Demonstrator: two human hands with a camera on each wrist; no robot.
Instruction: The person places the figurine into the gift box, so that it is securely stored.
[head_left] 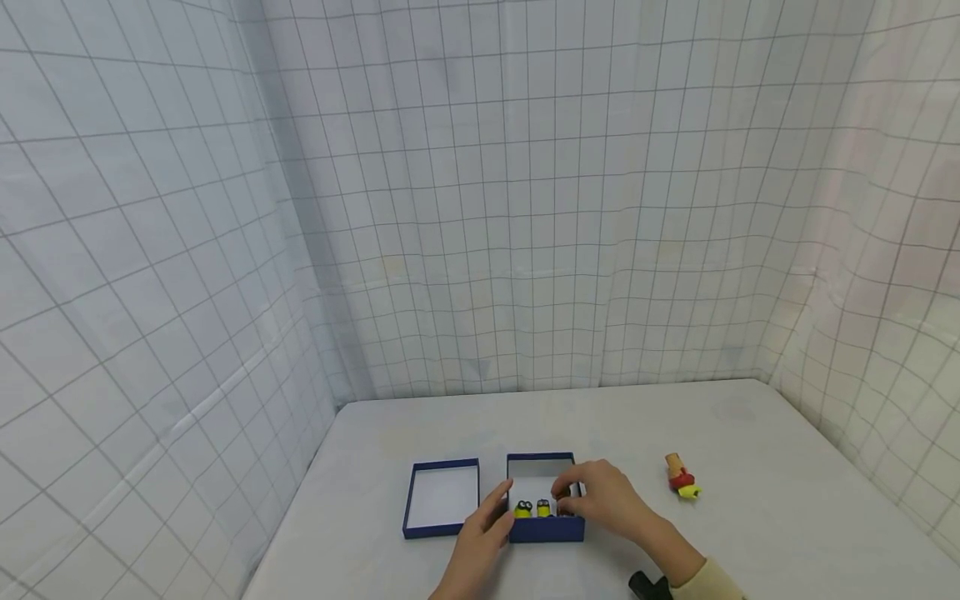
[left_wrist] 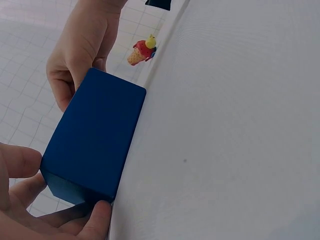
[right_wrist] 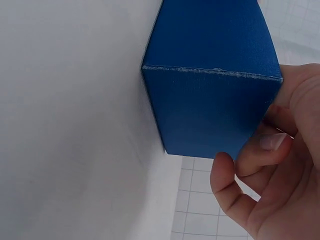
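Note:
An open blue box [head_left: 547, 530] with a white inside stands on the table, holding a yellow figurine with big goggle eyes [head_left: 522, 509] and another yellow goggled figurine [head_left: 543, 507] along its near side. My left hand [head_left: 480, 537] touches the box's left side with loosely extended fingers. Over the right end, my right hand [head_left: 603, 498] reaches inside with thumb and forefinger, pinching a small dark brown figurine [head_left: 564, 505] that is mostly covered. Both wrist views show the blue outer wall [left_wrist: 97, 135], which hides the contents; my right hand's other fingers [right_wrist: 225, 175] curl outside it.
A shallow blue-rimmed lid [head_left: 446, 497] with a white inside lies left of the box. Farther right on the table lies an ice-cream-cone figurine [head_left: 681, 477] with red and yellow parts. White gridded curtains [head_left: 525, 208] surround the table.

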